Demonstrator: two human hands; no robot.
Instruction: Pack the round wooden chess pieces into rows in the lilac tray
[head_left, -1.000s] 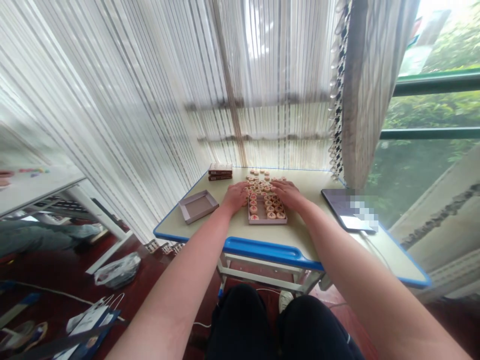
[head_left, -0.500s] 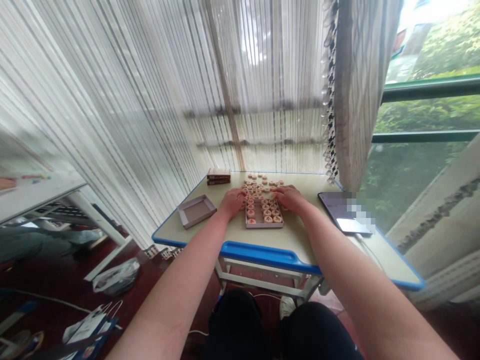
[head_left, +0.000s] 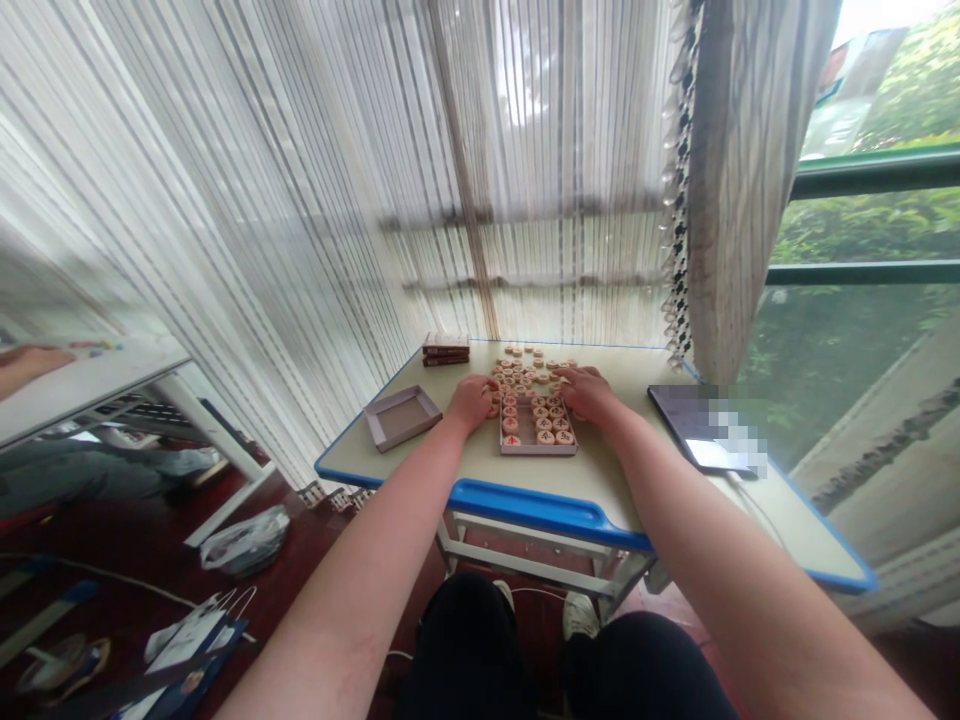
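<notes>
A shallow box (head_left: pixel 538 451) stands on the table in front of me, with round wooden Chinese chess pieces (head_left: pixel 545 424) in rows at its right side and a red-marked column at its left. Between them a strip of its floor shows. My left hand (head_left: pixel 474 402) is at the box's left edge, its fingers curled around what looks like a Chinese chess piece (head_left: pixel 493 409). Over the far right corner, my right hand (head_left: pixel 586 392) reaches with its fingers apart above loose pieces. More loose pieces (head_left: pixel 517 377) lie scattered behind the box.
The box lid (head_left: pixel 403 418) lies hollow side up on the left. Behind it sits a small stack of boxes (head_left: pixel 446 349). A dark tablet (head_left: pixel 686 425) with a cable rests on the right. Another person's hand (head_left: pixel 34 367) is at a neighbouring table (head_left: pixel 142 368).
The whole view has shifted slightly, so the table appears further right. Both hands keep nearly the same places beside the box. More of the other person's hand shows at left.
</notes>
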